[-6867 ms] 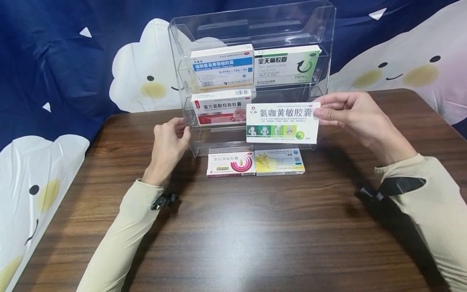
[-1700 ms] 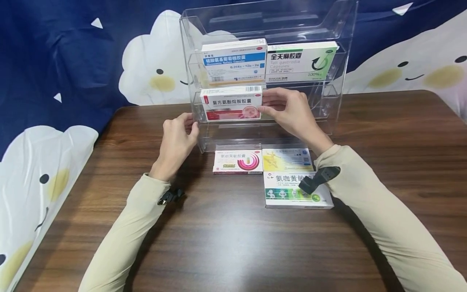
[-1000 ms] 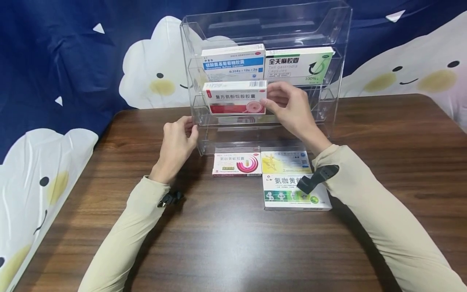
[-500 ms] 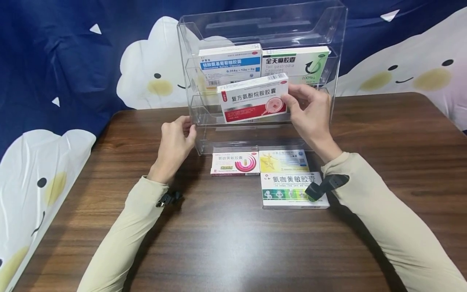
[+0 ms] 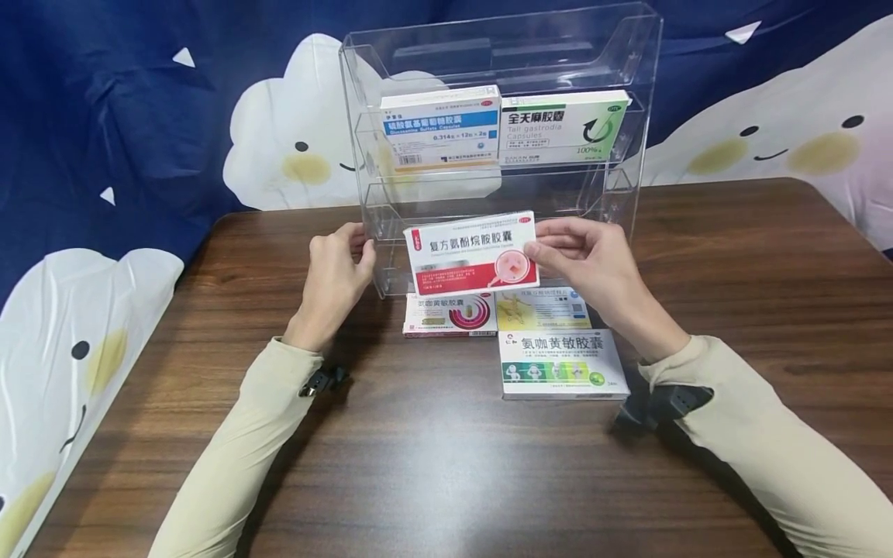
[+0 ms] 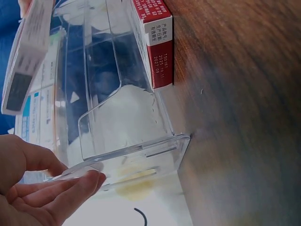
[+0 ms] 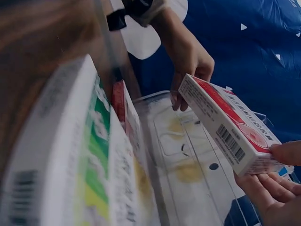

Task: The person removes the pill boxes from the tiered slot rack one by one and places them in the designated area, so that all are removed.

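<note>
My right hand (image 5: 589, 252) pinches the right end of a red-and-white medicine box (image 5: 474, 256), thumb in front and fingers behind. It is held tilted in front of the clear acrylic display rack (image 5: 502, 54), overlapping the boxes on the table in the head view. My left hand (image 5: 338, 271) grips the rack's left side edge; in the left wrist view the thumb and fingers (image 6: 84, 186) lie on either side of the clear panel. On the rack's upper tier stand a blue-and-white medicine box (image 5: 443, 132) and a green-and-white medicine box (image 5: 565, 128).
Flat on the wooden table (image 5: 418, 465) before the rack lie a pink-and-white box (image 5: 449, 318), a yellow-and-white box (image 5: 544, 310) and a larger white box with a green strip (image 5: 561, 368). A blue curtain (image 5: 105, 116) with white clouds hangs behind.
My right hand put the green-strip box flat on the table, then drew the red-and-white box out of the rack's middle tier and brought it forward and down. My left hand keeps its place.
</note>
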A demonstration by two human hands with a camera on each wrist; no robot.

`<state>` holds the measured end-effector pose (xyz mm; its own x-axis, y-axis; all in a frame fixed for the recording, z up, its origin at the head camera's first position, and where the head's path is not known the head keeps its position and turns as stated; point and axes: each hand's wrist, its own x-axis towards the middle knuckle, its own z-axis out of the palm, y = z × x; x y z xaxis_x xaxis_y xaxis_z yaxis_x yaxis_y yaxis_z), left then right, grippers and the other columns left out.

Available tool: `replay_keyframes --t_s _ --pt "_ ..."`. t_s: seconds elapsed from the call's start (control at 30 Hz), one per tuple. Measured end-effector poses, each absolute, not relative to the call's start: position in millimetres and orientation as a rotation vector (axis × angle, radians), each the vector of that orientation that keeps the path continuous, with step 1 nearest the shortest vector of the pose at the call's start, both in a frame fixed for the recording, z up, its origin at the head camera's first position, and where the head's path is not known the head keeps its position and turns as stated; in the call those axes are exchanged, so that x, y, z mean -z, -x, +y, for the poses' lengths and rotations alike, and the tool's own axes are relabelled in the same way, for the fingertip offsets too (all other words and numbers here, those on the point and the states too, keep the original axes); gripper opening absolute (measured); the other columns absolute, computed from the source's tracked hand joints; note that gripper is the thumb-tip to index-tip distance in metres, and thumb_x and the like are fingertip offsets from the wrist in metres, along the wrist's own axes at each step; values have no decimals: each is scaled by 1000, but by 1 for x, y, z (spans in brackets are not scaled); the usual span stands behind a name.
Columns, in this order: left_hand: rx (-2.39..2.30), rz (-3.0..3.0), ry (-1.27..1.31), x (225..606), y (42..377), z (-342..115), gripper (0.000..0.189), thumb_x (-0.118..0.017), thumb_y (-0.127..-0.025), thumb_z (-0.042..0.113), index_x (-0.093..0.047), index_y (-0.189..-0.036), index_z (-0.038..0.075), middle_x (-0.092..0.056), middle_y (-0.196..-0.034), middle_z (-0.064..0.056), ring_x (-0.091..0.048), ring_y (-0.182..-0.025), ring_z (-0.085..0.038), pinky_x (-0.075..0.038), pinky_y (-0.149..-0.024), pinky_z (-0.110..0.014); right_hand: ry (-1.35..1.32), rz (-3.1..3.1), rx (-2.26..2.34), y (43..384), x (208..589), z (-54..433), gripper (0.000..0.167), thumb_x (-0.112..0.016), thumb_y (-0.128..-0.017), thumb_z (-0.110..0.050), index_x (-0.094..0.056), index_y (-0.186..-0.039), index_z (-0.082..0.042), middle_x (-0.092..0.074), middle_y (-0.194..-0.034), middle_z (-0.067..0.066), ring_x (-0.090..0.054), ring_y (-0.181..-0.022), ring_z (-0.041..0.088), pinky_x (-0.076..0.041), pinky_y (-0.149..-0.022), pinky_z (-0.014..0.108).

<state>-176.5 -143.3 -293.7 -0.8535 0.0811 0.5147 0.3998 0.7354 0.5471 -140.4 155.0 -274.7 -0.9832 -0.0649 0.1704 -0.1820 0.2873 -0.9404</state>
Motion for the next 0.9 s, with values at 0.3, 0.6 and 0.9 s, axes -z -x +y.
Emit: replay_keyframes --t_s 0.3,0.6,0.9 --pt "937 -2474 351 294 177 -145 21 -56 -86 -5 -65 -101 -17 -70 -92 -27 -71 -82 -33 -59 -73 -39 -218 -2711 -1875 127 288 153 40 -74 -86 -22 -62 -116 1 -72 -103 12 -69 -87 8 -56 -77 23" --pt "960 -2483 372 291 178 -144 22 -56 -86 -5 -65 -102 -16 -70 -92 -27 -71 -82 -32 -59 -73 -39 -240 -2769 -1905 116 301 145 41 -74 -85 -20 -57 -118 -2 -70 -100 10 -65 -86 10 -54 -71 21" --pt "959 -2475 373 293 177 -144 21 -57 -86 -5 -66 -101 -16 -70 -92 -27 -71 -82 -33 -59 -73 -40 -326 -2852 -1947 98 304 131 42 -76 -81 -9 -44 -105 2 -67 -79 10 -69 -70 16 -59 -63 30"
